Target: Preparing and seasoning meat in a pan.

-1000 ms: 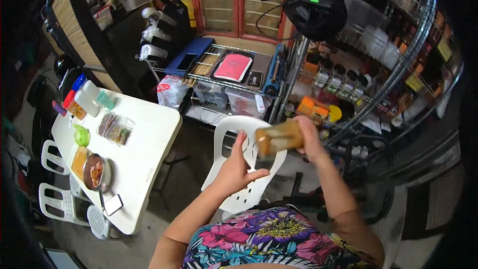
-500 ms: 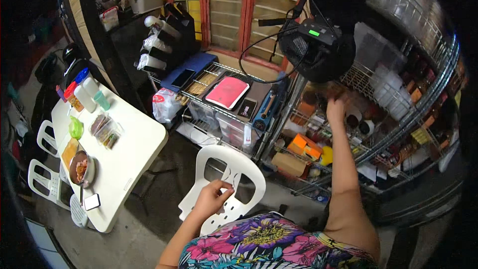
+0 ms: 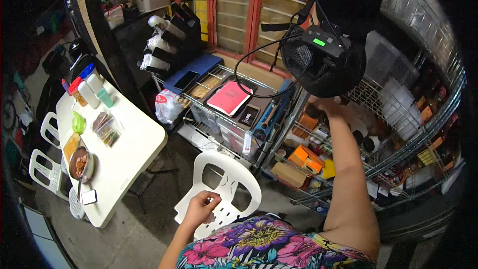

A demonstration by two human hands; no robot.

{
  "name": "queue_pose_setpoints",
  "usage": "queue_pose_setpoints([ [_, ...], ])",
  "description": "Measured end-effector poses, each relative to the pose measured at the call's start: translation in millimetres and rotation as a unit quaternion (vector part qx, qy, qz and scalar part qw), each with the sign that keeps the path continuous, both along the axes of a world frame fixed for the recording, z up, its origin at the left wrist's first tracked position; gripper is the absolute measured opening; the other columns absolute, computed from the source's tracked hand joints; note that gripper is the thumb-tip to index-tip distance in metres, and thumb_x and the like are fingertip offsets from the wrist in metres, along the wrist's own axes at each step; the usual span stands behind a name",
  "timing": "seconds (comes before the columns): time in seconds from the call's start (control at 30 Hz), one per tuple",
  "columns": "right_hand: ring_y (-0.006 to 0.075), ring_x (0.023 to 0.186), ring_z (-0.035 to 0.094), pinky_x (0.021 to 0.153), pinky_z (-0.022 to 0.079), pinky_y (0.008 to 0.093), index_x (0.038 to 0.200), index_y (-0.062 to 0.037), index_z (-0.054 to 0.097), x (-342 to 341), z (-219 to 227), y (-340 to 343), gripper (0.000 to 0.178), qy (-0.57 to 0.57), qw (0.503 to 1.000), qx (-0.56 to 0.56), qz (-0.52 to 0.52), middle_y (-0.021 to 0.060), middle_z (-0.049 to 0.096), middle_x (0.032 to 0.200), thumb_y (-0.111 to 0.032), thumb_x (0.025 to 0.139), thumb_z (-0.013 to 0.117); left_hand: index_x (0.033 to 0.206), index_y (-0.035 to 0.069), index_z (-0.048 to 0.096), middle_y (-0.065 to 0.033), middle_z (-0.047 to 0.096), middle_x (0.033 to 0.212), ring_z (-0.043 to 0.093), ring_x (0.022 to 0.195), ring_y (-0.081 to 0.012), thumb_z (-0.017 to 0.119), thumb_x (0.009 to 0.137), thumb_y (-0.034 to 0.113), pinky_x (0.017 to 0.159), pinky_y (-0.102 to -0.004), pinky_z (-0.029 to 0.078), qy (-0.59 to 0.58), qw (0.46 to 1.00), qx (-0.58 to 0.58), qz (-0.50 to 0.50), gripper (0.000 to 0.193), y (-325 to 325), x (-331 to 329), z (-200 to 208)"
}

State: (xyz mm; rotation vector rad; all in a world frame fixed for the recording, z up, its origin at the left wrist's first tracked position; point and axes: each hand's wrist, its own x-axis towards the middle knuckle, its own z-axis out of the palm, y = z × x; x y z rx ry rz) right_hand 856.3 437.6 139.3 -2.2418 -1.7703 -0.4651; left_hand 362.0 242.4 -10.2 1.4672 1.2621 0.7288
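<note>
Step in hand, by my read: shelving. Right hand (image 3: 326, 104) is up at the wire rack (image 3: 423, 134) on the right, reaching in just under the black fan (image 3: 323, 62). The fan housing and rack wires cover the fingers, so I can't tell whether they're closed on anything or already free. No item visible in that hand; if there is one, it's hidden behind the fan on the upper shelf.

Right arm: extended up and away, nearly straight, elbow low by the torso, forearm running past the orange boxes (image 3: 306, 158) on the lower shelf.

Left hand (image 3: 201, 209) is low and near, over the back of the white plastic chair (image 3: 221, 189). Fingers curled loosely inward, holding nothing visible; whether it touches the chair is unclear.

Next move likely calls for pulling the right hand clear without snagging the fan cable (image 3: 259, 52) that loops left of it.

White table (image 3: 134, 144) with bottles and food stands well apart on the left, untouched.
</note>
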Motion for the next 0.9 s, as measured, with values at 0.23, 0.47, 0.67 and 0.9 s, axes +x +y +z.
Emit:
queue_pose_setpoints([
  [0.23,0.0361,0.125,0.041,0.105,0.032,0.0460,0.129,-0.0102,0.051,46.2,4.1,-9.5,0.058,0.024,0.998,-0.021,-0.044,0.0173,0.044,0.137,-0.043,0.081,0.055,0.092,0.002,0.067,-0.0026,0.064,0.076,0.055,0.062,-0.0077,0.068,0.085,0.019,0.058,-0.0237,0.045,-0.048,0.998,-0.026,0.025,0.018,5.1,1.6,3.6],
  [0.47,0.0369,0.119,0.048,0.102,0.038,0.0459,0.125,-0.0126,0.055,78.4,-32.2,0.0,0.055,0.035,0.973,-0.188,-0.131,0.0169,0.050,0.132,-0.044,0.080,0.056,0.093,0.003,0.067,-0.0022,0.061,0.070,0.053,0.061,-0.0073,0.067,0.085,0.023,0.056,-0.0235,0.043,-0.049,0.997,-0.058,0.015,0.021,8.5,16.6,8.6],
  [0.67,0.0344,0.107,0.058,0.089,0.048,0.0417,0.116,-0.0040,0.058,120.3,-43.6,-29.4,0.062,0.061,0.992,-0.038,-0.104,0.0219,0.055,0.121,-0.043,0.068,0.067,0.095,0.004,0.066,-0.0012,0.059,0.068,0.053,0.061,-0.0079,0.067,0.085,0.025,0.054,-0.0237,0.042,-0.043,0.997,-0.064,-0.016,0.024,7.4,24.7,10.2],
  [0.9,0.0347,0.098,0.060,0.087,0.046,0.0422,0.117,-0.0026,0.053,53.2,-4.5,-119.4,0.060,0.246,0.913,0.278,-0.172,0.0219,0.057,0.116,-0.041,0.074,0.068,0.096,0.004,0.066,-0.0009,0.059,0.069,0.053,0.061,-0.0076,0.068,0.085,0.026,0.055,-0.0233,0.042,-0.048,0.996,-0.079,-0.011,0.025,-4.5,7.9,5.0],
])
